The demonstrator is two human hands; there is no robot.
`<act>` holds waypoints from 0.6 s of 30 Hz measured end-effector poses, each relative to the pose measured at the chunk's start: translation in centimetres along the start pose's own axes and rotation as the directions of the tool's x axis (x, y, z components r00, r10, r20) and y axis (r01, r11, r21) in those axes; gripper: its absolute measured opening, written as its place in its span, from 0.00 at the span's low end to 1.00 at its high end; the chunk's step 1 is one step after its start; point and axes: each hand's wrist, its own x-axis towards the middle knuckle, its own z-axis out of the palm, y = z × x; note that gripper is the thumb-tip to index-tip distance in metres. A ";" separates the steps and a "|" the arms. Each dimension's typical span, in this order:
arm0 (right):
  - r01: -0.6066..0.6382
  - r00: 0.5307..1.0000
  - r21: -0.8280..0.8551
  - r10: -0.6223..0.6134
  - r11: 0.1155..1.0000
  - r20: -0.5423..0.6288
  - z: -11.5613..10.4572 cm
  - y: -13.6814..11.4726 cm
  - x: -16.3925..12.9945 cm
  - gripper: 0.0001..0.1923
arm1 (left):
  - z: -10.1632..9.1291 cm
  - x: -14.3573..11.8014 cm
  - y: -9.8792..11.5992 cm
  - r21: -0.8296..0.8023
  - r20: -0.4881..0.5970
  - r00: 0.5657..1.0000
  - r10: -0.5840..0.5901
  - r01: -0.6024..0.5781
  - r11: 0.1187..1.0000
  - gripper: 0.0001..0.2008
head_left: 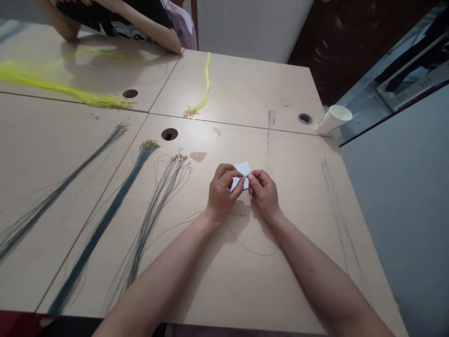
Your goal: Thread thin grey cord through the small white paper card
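My left hand and my right hand meet over the middle of the beige table. Between their fingertips they pinch a small white card. A thin grey cord runs from the fingers and loops down over the table under my wrists. Whether the cord passes through the card is too small to tell.
Bundles of blue-grey cords with gold clasps lie fanned at the left. Yellow cords and a thinner yellow bunch lie farther back. A clear ruler, a tipped paper cup and another person's arm are at the far side.
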 end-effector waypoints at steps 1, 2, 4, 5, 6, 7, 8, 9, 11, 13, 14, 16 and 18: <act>0.001 1.000 0.000 -0.001 1.000 0.001 0.0 0.0 0.0 0.08 | 0.0 0.0 0.0 -0.003 0.001 1.000 0.001 -0.001 1.000 0.02; 0.002 1.000 0.000 -0.002 1.000 0.001 0.0 -0.1 0.0 0.07 | 0.0 0.0 0.0 -0.007 0.003 1.000 0.003 -0.003 1.000 0.02; 0.003 1.000 -0.004 -0.003 1.000 0.002 0.0 -0.1 0.0 0.07 | 0.0 0.0 0.0 -0.010 0.007 1.000 0.005 -0.005 1.000 0.02; 0.003 1.000 -0.006 -0.003 1.000 0.003 -0.1 -0.1 0.0 0.07 | 0.0 0.0 0.1 -0.010 0.008 1.000 0.005 -0.005 1.000 0.02; 0.003 1.000 -0.009 -0.003 1.000 0.002 -0.1 -0.1 -0.1 0.07 | 0.0 0.1 0.1 -0.010 0.009 1.000 0.007 -0.007 1.000 0.02; 0.004 1.000 -0.013 -0.004 1.000 0.001 -0.1 -0.1 -0.1 0.07 | 0.0 0.1 0.1 -0.009 0.009 1.000 0.008 -0.008 1.000 0.02; 0.004 1.000 -0.015 -0.004 1.000 0.000 -0.1 -0.1 -0.1 0.07 | 0.0 0.1 0.1 -0.008 0.009 1.000 0.011 -0.011 1.000 0.02; 0.004 1.000 -0.017 -0.004 1.000 0.001 -0.1 0.0 -0.1 0.07 | 0.0 0.1 0.1 -0.006 0.008 1.000 0.014 -0.014 1.000 0.02; 0.003 1.000 -0.018 -0.003 1.000 0.003 -0.1 -0.1 0.0 0.08 | 0.0 0.0 0.1 -0.002 0.011 1.000 0.018 -0.018 1.000 0.01; 0.002 1.000 -0.016 -0.002 1.000 0.005 -0.1 -0.1 0.0 0.07 | -0.1 0.0 0.0 0.004 0.020 1.000 0.019 -0.019 1.000 0.01; 0.002 1.000 -0.015 -0.002 1.000 0.006 -0.1 -0.1 0.0 0.07 | -0.1 0.0 0.0 0.006 0.024 1.000 0.018 -0.018 1.000 0.01; 0.002 1.000 -0.016 -0.002 1.000 0.006 -0.1 -0.2 0.0 0.07 | -0.1 0.0 0.0 0.011 0.029 0.999 0.018 -0.018 1.000 0.01; 0.000 1.000 -0.018 0.000 1.000 0.009 -0.1 -0.2 0.0 0.07 | 0.0 0.0 -0.1 0.015 0.026 0.999 0.019 -0.019 1.000 0.01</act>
